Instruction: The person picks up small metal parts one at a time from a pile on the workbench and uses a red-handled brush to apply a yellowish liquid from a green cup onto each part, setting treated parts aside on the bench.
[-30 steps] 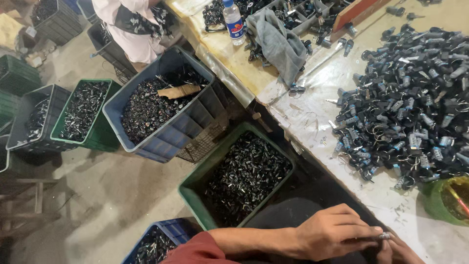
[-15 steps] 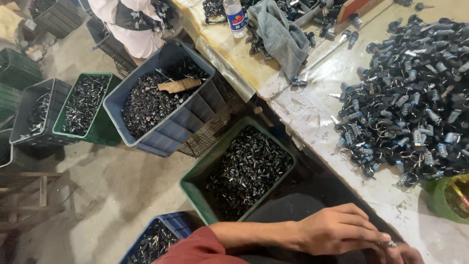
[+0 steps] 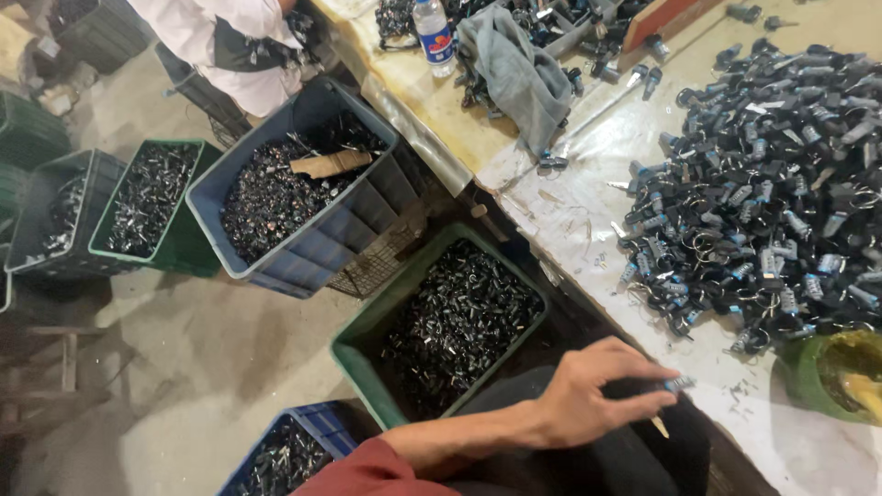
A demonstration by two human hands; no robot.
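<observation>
The left hand (image 3: 588, 395) reached in from the lower edge, forearm in a red sleeve (image 3: 367, 473) lying nearly level, wrist bent slightly up and fingers stretched toward the counter (image 3: 588, 211). Its grip was closed to a pinch: thumb and fingertips held a small dark metal part (image 3: 678, 384) just at the counter's near edge, with a thin pale stick (image 3: 660, 426) showing below the fingers. The right hand was out of view.

A large heap of dark parts with blue bands (image 3: 772, 193) lay on the counter, near the hand but apart from it. A green bowl (image 3: 808, 381) stood at the right edge. Further off, a clear bottle with a blue label (image 3: 434, 35) stood upright beside a crumpled grey cloth (image 3: 519, 73).

On the floor, a green crate (image 3: 354, 344) of dark parts sat just beside the forearm, a blue crate (image 3: 303, 248) holding a scrap of brown cardboard (image 3: 329, 164) behind it.
</observation>
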